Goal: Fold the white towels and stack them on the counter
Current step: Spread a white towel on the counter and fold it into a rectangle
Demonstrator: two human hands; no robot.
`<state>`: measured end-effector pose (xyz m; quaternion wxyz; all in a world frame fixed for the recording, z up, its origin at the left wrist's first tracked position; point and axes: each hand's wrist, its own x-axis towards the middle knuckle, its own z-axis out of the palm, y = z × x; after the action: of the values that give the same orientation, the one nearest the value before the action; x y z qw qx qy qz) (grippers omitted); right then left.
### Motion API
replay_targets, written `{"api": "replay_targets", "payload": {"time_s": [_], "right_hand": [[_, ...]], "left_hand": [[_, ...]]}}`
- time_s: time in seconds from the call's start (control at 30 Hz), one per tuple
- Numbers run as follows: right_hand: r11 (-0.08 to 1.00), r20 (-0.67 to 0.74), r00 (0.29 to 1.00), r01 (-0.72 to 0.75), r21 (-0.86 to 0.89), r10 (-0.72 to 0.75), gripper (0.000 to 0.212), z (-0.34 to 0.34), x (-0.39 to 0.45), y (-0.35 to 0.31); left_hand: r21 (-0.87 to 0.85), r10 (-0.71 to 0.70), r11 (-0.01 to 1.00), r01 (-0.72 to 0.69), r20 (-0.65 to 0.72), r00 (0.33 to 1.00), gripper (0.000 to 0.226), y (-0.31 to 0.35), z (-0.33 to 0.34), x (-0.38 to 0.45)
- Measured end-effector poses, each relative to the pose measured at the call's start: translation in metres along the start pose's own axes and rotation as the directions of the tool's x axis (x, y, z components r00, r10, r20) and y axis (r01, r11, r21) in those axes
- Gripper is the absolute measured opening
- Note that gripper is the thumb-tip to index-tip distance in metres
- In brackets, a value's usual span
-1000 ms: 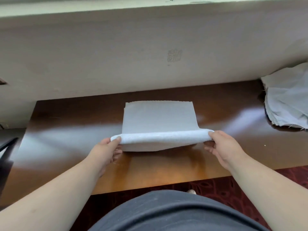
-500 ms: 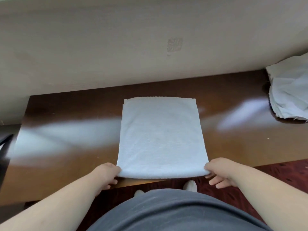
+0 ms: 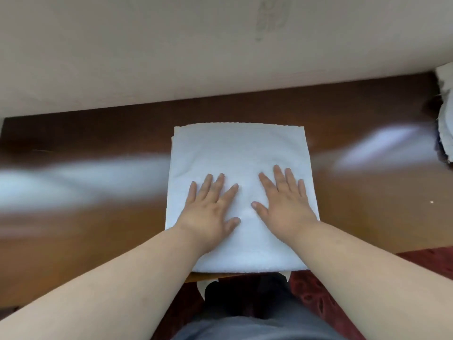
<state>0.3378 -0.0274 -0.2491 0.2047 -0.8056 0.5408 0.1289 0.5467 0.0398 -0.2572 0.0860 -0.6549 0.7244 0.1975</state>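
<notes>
- Your left hand (image 3: 208, 212) lies flat, palm down, fingers straight and spread, on the near left part of the folded white terry towel (image 3: 241, 153)
- Your right hand (image 3: 285, 203) lies flat just beside it on the near right part, fingers straight and apart, gripping nothing
- The towel rests as a neat rectangle in the middle of the glossy brown wooden bench (image 3: 98, 192), its near edge at the bench's front edge
- A crumpled pale cloth pile (image 3: 445, 119) sits at the far right of the bench, well apart from the towel
- A plain beige wall (image 3: 171, 50) rises behind the bench
</notes>
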Motion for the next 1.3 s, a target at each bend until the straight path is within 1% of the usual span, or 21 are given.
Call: {"api": "replay_targets", "payload": {"time_s": [0.07,0.13,0.2,0.27,0.33,0.4,0.43,0.47,0.53,0.6,0.67,0.77,0.8,0.87,0.93,0.97,1.03,1.07,1.2,1.23,1.3], "right_hand": [[0.994,-0.039,0.999,0.010,-0.108,-0.015,0.075,0.016,0.013,0.007],[0.992,-0.108,0.992,0.050,-0.117,-0.063,0.077,0.015,0.033,0.015],[0.986,-0.098,0.990,0.086,-0.145,-0.101,0.077,0.004,0.052,0.019],[0.979,-0.059,0.991,0.107,-0.173,-0.119,0.078,-0.009,0.066,0.021],[0.993,-0.044,0.995,0.087,-0.083,-0.091,0.079,-0.023,0.068,0.016],[0.991,-0.209,0.976,0.086,0.101,-0.064,0.066,-0.034,0.072,0.001],[0.980,-0.305,0.950,0.117,0.162,-0.063,0.057,-0.039,0.077,-0.007],[0.974,-0.352,0.932,0.150,0.173,-0.081,0.051,-0.042,0.087,-0.013],[0.983,-0.299,0.946,0.158,0.096,-0.123,0.054,-0.045,0.107,-0.013],[0.996,-0.155,0.985,0.078,-0.034,-0.082,0.067,-0.043,0.120,0.003],[0.995,-0.104,0.994,0.018,-0.096,-0.028,0.075,-0.038,0.127,0.017],[1.000,-0.132,0.991,0.001,0.007,0.000,0.073,-0.034,0.117,0.011],[0.998,-0.177,0.984,0.023,0.059,-0.013,0.070,-0.032,0.107,0.006],[0.984,-0.283,0.956,0.113,0.138,-0.070,0.064,-0.022,0.067,-0.001],[0.978,-0.290,0.951,0.156,0.138,-0.111,0.060,-0.001,0.012,0.006],[0.987,-0.247,0.963,0.137,0.089,-0.111,0.061,0.012,-0.014,0.015],[0.994,-0.128,0.989,0.070,-0.080,-0.080,0.068,0.034,-0.049,0.040],[0.989,-0.097,0.992,0.065,-0.135,-0.078,0.070,0.040,-0.057,0.052],[0.980,-0.089,0.986,0.127,-0.153,-0.142,0.080,0.039,-0.061,0.064],[0.985,-0.128,0.981,0.129,-0.115,-0.144,0.082,0.033,-0.065,0.064],[0.994,-0.256,0.961,0.104,-0.024,-0.107,0.069,0.025,-0.077,0.072]], "left_hand": [[0.029,-0.093,0.995,0.093,-0.020,0.995,0.083,-0.005,0.017,0.013],[0.049,-0.124,0.991,0.127,-0.076,0.989,0.091,-0.011,0.019,0.026],[0.053,-0.141,0.988,0.144,-0.064,0.988,0.097,-0.017,0.008,0.040],[0.047,-0.170,0.984,0.170,-0.007,0.985,0.101,-0.025,-0.006,0.051],[0.026,-0.168,0.986,0.167,0.011,0.986,0.096,-0.028,-0.020,0.054],[-0.013,-0.128,0.992,0.128,-0.113,0.985,0.080,-0.022,-0.032,0.059],[-0.028,-0.098,0.995,0.094,-0.183,0.978,0.072,-0.017,-0.037,0.067],[-0.035,-0.076,0.997,0.070,-0.221,0.972,0.066,-0.016,-0.040,0.077],[-0.035,-0.114,0.993,0.109,-0.187,0.976,0.062,-0.024,-0.043,0.098],[-0.023,-0.226,0.974,0.225,-0.113,0.968,0.067,-0.045,-0.040,0.112],[-0.001,-0.254,0.967,0.256,-0.120,0.960,0.070,-0.060,-0.037,0.116],[-0.060,-0.249,0.968,0.242,-0.178,0.952,0.065,-0.048,-0.038,0.098],[-0.109,-0.219,0.974,0.199,-0.222,0.950,0.062,-0.036,-0.037,0.085],[-0.175,-0.081,0.984,0.028,-0.300,0.951,0.059,-0.009,-0.031,0.042],[-0.129,0.039,0.988,-0.079,-0.288,0.957,0.056,0.008,-0.008,-0.012],[-0.099,0.038,0.993,-0.062,-0.224,0.974,0.057,0.007,0.005,-0.036],[-0.023,-0.037,0.999,0.036,-0.061,0.997,0.064,-0.009,0.028,-0.071],[0.017,-0.060,0.998,0.061,-0.028,0.998,0.067,-0.019,0.036,-0.081],[0.060,-0.027,0.998,0.029,-0.034,0.999,0.073,-0.040,0.037,-0.091],[0.024,-0.039,0.999,0.040,-0.045,0.998,0.073,-0.040,0.030,-0.093],[-0.056,-0.077,0.996,0.069,-0.152,0.985,0.057,-0.046,0.019,-0.098]]}}
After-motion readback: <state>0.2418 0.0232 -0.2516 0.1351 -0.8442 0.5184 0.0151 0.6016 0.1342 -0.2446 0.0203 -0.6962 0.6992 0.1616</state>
